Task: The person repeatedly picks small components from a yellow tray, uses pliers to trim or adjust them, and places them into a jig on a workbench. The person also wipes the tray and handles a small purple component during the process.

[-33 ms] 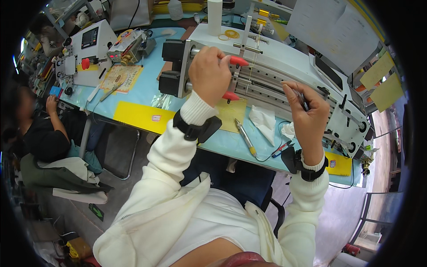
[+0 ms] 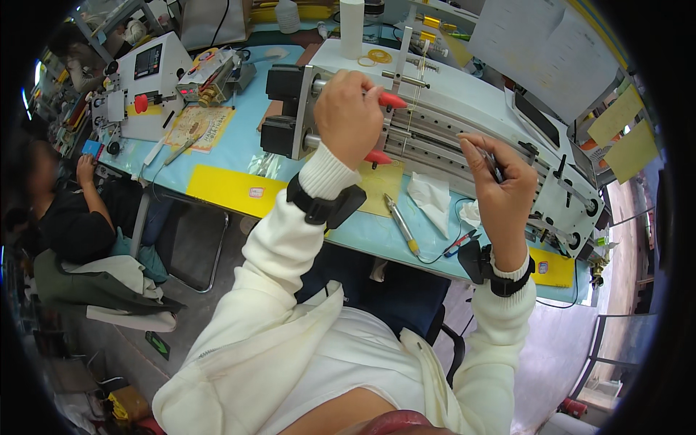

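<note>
My left hand [image 2: 348, 119] is closed at the upper spindle of a winding machine with metal rails [image 2: 428, 148]. Its thumb and finger meet at the base of the upper red cone [image 2: 392, 101]; the other fingertips are hidden. Below that hand, a second red cone [image 2: 378, 157] points to the right. Over the rails, my right hand [image 2: 507, 174] is closed around a thin dark metal tool [image 2: 496, 168], mostly covered by the fingers. Thumb and forefinger are pinched at its left. Fine yellowish strands [image 2: 411, 109] run across the rails between the hands.
On the blue bench mat lie a pen-like tool with a cable [image 2: 402, 226], a white tissue [image 2: 429, 199] and a yellow folder [image 2: 235, 190]. Two black motors [image 2: 279, 135] stand at the machine's left end. A co-worker [image 2: 76, 188] sits at the far left.
My left hand has shifted slightly right along the upper spindle. My right hand stays in place.
</note>
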Demonstrator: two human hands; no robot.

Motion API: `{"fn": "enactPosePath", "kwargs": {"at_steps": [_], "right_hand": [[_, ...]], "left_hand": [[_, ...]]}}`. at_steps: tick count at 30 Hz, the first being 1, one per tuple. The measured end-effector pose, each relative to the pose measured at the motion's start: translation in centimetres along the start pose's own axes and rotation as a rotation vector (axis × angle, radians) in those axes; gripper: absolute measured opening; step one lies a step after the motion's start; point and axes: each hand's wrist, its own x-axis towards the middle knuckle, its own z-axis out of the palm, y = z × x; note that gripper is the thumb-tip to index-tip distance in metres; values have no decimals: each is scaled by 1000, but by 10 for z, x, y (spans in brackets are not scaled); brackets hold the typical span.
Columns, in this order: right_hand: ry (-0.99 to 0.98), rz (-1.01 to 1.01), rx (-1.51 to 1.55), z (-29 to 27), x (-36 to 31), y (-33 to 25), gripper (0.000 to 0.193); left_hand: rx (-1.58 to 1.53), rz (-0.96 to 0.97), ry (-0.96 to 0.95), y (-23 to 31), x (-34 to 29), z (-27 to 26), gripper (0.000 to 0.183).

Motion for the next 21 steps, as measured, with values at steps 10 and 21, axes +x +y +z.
{"fn": "enactPosePath", "kwargs": {"at_steps": [10, 21], "right_hand": [[-150, 63, 12, -6, -44, 17, 12], [-160, 125, -96, 61, -68, 60, 27]], "left_hand": [[-819, -492, -234, -5, -37, -48, 19], [-629, -515, -785, 13, -128, -19, 51]]}}
